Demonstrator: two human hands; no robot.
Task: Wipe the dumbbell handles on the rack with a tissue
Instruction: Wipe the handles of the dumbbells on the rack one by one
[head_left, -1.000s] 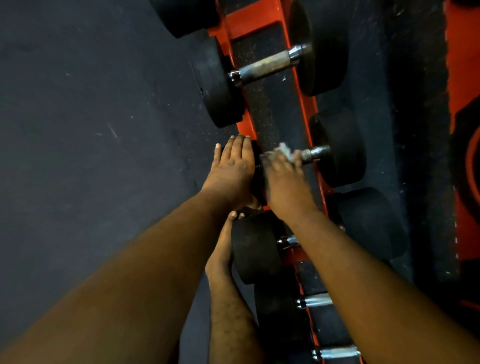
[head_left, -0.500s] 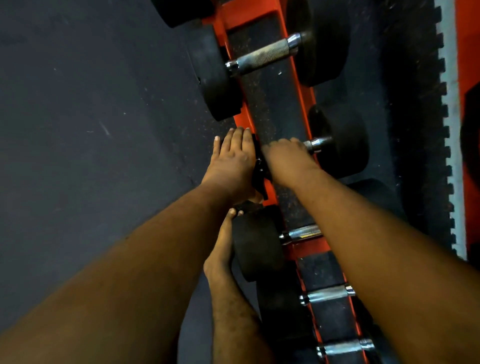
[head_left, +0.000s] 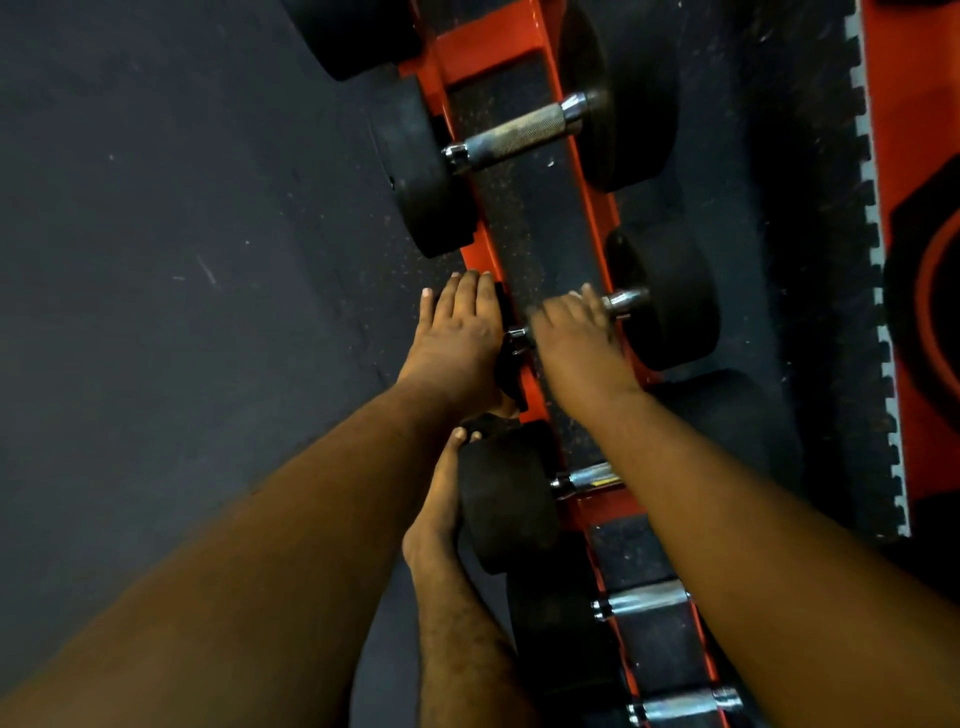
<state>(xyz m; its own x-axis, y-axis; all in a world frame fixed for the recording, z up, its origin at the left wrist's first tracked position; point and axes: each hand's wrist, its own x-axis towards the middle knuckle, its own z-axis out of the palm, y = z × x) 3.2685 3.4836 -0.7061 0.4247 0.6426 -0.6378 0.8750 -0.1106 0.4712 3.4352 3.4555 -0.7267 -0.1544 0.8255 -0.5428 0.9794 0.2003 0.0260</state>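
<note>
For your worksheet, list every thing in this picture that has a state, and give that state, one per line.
Left hand: flat, fingers straight, resting on a dumbbell's end.
Right hand: curled round that dumbbell's handle; tissue not visible.
Knurled handle: bare, untouched.
Dumbbell rack: loaded with dumbbells lying crosswise.
Bare foot: against a dumbbell's end.

The floor (head_left: 156, 260) is dark grey rubber, matte and scuffed, with a few pale scratches and specks scattered over it, and it fills the whole left half of the view. On the right, beyond the equipment, the same dark surface carries fine speckling and ends in an interlocking mat edge (head_left: 878, 312) whose light grey teeth run top to bottom like puzzle joints. Past that seam lies an orange-red mat (head_left: 914, 130) with a black shape (head_left: 930, 291) set into it, and the light is dim overall, leaving the corners in shadow.
</note>
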